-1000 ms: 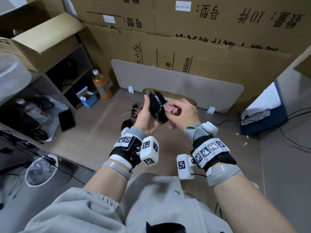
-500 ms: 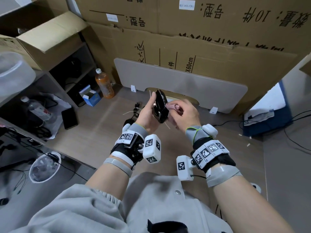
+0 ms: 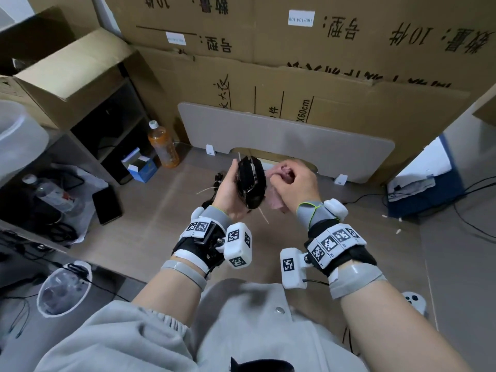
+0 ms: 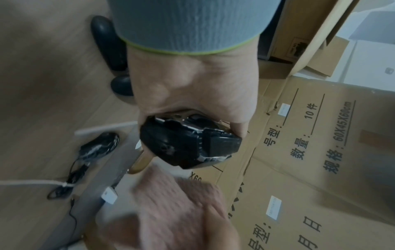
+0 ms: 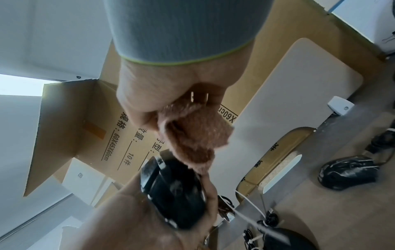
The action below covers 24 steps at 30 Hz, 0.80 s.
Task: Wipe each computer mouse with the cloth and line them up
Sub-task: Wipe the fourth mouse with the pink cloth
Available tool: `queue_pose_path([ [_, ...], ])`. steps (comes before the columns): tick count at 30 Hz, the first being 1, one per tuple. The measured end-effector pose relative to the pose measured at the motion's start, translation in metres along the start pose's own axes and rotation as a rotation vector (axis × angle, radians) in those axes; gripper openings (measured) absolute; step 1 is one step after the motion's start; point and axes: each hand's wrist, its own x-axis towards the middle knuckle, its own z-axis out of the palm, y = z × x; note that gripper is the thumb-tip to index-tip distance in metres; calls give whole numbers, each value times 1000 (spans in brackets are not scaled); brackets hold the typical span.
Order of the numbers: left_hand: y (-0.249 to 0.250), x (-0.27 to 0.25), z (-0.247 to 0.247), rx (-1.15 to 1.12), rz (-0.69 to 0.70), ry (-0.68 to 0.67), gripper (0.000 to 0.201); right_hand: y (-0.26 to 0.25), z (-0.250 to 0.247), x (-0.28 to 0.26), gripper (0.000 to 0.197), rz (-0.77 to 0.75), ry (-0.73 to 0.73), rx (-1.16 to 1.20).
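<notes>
My left hand (image 3: 232,190) grips a black computer mouse (image 3: 251,181) in the air, tilted on its side, above the wooden floor. Close to the mouse's right, my right hand (image 3: 291,178) holds a bunched pink cloth (image 3: 276,201), and a loose end hangs down against the mouse. The left wrist view shows the mouse (image 4: 188,142) held in the palm and the cloth (image 4: 171,203) blurred below it. In the right wrist view the cloth (image 5: 192,135) touches the held mouse (image 5: 173,191). Other black mice (image 5: 348,174) (image 4: 109,44) lie on the floor.
A grey board (image 3: 284,135) leans on stacked cardboard boxes ahead. An orange drink bottle (image 3: 162,146), a blue box (image 3: 141,167) and a phone (image 3: 107,204) sit at the left. Cables run across the floor at the right, and a white controller (image 3: 414,300) lies near my right arm.
My left hand has turned the mouse, so a different side faces me. The right hand with the cloth has shifted slightly right, off the mouse's top.
</notes>
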Motion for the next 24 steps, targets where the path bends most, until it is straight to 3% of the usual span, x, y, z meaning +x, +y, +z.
queue_pose_path([
  [2, 9, 3, -7, 35, -32, -4, 63, -6, 4, 9, 18, -5, 121, -16],
  [4, 20, 6, -10, 29, -61, -37, 54, -17, 13, 15, 18, -8, 136, 2],
  [8, 42, 13, -12, 72, -104, -89, 62, -37, 40, 25, 28, 20, -17, 135],
  [11, 48, 19, -11, 147, -146, 13, 82, -29, 45, 30, 36, -32, -90, -237],
  [13, 50, 22, -9, 258, -108, 102, 79, -27, 45, 31, 41, -26, -127, -313],
  [16, 56, 26, -9, 428, -82, 89, 74, -29, 52, 35, 39, 54, 0, -229],
  [19, 54, 31, -14, 557, -89, 35, 96, -37, 55, 38, 31, 216, 50, -124],
  [22, 42, 56, -28, 556, -123, -9, 121, -39, 51, 40, 26, 256, 116, -147],
  [24, 49, 45, -22, 555, -144, 7, 122, -38, 46, 40, 22, 306, 227, -145],
])
